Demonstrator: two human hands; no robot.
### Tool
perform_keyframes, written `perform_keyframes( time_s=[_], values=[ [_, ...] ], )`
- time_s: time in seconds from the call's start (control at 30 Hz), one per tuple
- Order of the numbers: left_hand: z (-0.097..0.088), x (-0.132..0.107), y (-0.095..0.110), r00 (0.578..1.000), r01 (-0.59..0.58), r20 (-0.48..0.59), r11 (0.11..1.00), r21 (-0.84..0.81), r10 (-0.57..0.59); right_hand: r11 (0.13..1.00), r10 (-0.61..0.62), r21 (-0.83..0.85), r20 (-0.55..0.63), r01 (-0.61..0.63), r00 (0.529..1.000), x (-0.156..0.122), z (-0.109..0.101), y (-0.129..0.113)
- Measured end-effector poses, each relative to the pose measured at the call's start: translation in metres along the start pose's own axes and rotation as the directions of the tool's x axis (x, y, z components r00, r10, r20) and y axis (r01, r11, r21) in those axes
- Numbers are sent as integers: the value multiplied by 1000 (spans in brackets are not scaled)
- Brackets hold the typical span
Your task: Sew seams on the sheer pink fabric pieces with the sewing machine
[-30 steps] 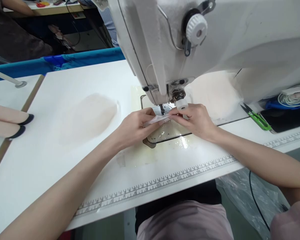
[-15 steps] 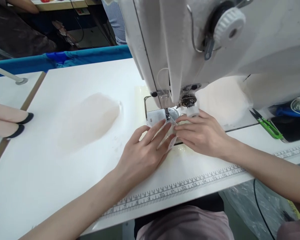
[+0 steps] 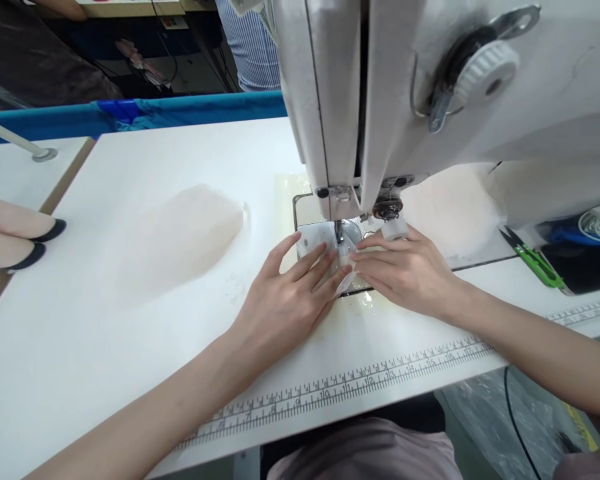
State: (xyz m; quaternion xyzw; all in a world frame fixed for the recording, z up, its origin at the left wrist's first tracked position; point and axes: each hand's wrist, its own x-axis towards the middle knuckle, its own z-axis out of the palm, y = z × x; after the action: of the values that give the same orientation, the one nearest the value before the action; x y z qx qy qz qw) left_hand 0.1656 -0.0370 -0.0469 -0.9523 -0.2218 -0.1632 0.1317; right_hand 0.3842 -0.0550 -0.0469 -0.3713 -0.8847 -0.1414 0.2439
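A thin, see-through white piece of material (image 3: 344, 287) lies by the presser foot (image 3: 339, 232) of a sewing machine (image 3: 325, 113). My left hand (image 3: 295, 287) rests flat on its left side, fingers spread, the fingertips just short of the foot. From the right, my right hand (image 3: 405, 270) has its fingers close together, their tips gripping the material's edge beside the foot. Between and under the fingers, much of the piece is hidden.
Green-handled thread snips (image 3: 537, 263) lie at the right beside a dark flat object (image 3: 585, 263). A ruler tape (image 3: 325, 397) runs along the table's front edge. Two pale cylinders with black ends (image 3: 20, 230) stick in at the left. Another person's striped clothing (image 3: 253, 50) shows behind.
The view has shifted slightly. My left hand's index finger and thumb have drawn back and spread a little from the foot. My right hand stays at the material.
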Motion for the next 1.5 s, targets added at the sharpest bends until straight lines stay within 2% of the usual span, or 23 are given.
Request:
perform_keyframes(
  time_s=[0.3, 0.47, 0.63, 0.83, 0.93, 1.07, 1.5],
  values=[
    [10, 6, -14, 998, 34, -60, 999, -32, -35, 995, 7, -96, -53, -12, 999, 1, 13, 9],
    [16, 10, -21, 995, 35, -88, 999, -21, -36, 987, 23, -157, -3, -23, 1000, 1, 20, 14],
    [13, 7, -17, 993, 24, -120, 1000, 16, -22, 988, 12, -157, -1, -12, 1000, 0, 17, 10],
    [5, 1, -10, 998, -11, -63, 1000, -7, 11, 990, -19, -140, 54, 26, 998, -3, 11, 5],
    [6, 0, -11, 996, -7, -85, 1000, -16, 6, 989, -22, -148, 54, 30, 998, -4, 11, 5],
    [8, 0, -11, 998, 17, -59, 998, -53, -20, 986, -17, -163, 36, 23, 999, -4, 11, 5],
    [11, 3, -13, 996, 43, -71, 994, -97, -50, 989, 23, -146, 93, -9, 995, -3, 12, 6]
  ],
)
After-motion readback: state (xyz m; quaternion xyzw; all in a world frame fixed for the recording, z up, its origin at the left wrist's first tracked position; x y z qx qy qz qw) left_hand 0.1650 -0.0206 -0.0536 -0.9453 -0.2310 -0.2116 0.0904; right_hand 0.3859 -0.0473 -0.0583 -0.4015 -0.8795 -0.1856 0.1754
